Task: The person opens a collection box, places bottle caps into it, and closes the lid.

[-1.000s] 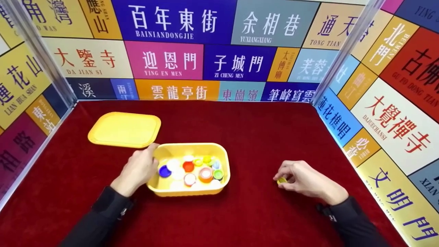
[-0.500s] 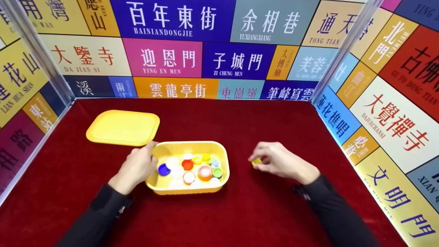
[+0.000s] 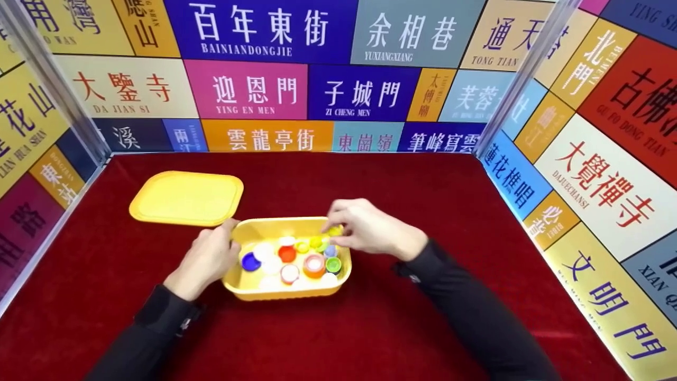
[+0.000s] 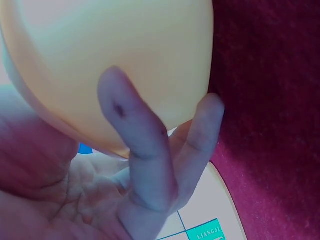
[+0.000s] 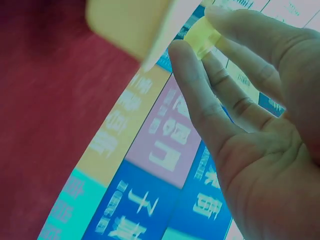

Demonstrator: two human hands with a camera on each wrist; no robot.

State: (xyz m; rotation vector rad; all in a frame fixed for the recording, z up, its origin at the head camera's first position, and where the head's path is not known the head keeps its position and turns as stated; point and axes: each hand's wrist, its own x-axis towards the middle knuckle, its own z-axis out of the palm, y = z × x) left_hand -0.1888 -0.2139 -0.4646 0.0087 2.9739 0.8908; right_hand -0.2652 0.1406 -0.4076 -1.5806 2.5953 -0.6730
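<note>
My left hand (image 3: 205, 260) grips the left end of a yellow plastic box (image 3: 288, 294). In the left wrist view its fingers lie against the outside of the box wall (image 4: 160, 45). At the box's back right corner, my right hand (image 3: 365, 226) pinches a small yellow bottle cap (image 5: 201, 39) between thumb and fingertips, over the rim. Inside the box lie several loose bottle caps, among them a blue cap (image 3: 250, 261), a red cap (image 3: 287, 254), a green cap (image 3: 333, 264) and pale ones washed out by glare.
A yellow lid (image 3: 188, 198) lies flat behind and left of the box. Dark red cloth (image 3: 423, 317) covers the table. Printed panels with large characters (image 3: 248, 90) stand along the back and both sides.
My right hand has moved left and away from me with the yellow bottle cap, from the table's right side to over the box's back right corner. My left hand stays at the box.
</note>
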